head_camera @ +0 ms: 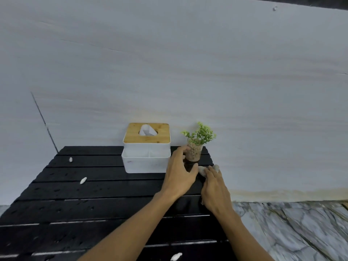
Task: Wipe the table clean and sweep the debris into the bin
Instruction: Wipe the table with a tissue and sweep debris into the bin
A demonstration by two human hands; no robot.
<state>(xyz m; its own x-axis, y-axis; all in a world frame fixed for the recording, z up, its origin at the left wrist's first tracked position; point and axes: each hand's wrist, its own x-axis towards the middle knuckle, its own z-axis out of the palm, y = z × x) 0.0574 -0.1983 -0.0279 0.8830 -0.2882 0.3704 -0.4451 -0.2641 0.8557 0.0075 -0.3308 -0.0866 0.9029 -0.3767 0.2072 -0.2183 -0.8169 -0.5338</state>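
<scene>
No readable labels or writing anywhere. Left hand (178, 172) is spread wide, fingertips at the glass plant pot (194, 153), holding nothing. Right hand (214, 189) lies flat, pressing a crumpled tissue (202, 170) onto the black slatted table (94, 194); most of the tissue is hidden under the fingers. White scraps lie at back left (70, 159), mid left (83, 180) and the near edge (176, 256), the last cut off. Tissue box (146, 147) sits at the back.
</scene>
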